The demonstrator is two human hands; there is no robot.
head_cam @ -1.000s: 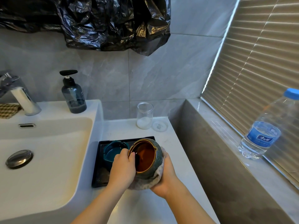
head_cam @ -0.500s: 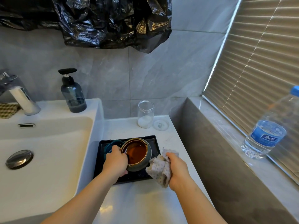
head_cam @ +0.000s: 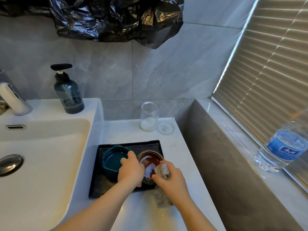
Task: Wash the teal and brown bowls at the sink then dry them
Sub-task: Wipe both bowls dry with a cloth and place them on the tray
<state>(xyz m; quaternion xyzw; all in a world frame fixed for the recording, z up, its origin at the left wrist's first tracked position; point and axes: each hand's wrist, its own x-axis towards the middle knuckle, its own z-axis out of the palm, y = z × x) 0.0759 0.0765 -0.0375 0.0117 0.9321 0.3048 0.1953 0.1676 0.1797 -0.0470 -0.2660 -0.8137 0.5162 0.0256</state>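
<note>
Cloth [head_cam: 162, 170] bunched in my right hand [head_cam: 171, 180] is the nearest risk: my fingers are closed around the wad, its top pressing into the near side of the brown bowl [head_cam: 150, 161] while a loose tail hangs below my wrist onto the white counter [head_cam: 146, 212]. If that tail catches the near edge of the black tray [head_cam: 95, 185], I judge a wipe could tug the tray toward the counter's front.

My left hand [head_cam: 131, 170] is clamped on the brown bowl's left rim, thumb side over the edge, steadying it on the tray. The glaze looks glossy and probably wet, so a hard push from the cloth could make the rim slide out of my grip; the bowl would then tip toward the counter's open right edge.

Just left of my knuckles, the teal bowl [head_cam: 113, 161] sits upright on the same tray, close beside the brown one; whether they touch is hidden by my hand. A sideways jolt could knock the two together and chip them. The tray itself lies near the sink [head_cam: 50, 147] wall, which would check a slide to that side.

Farther back, a clear jar [head_cam: 149, 116] with white powder stands open, its lid [head_cam: 165, 128] beside it, well apart from my work; only a big sweep would reach it.
</note>
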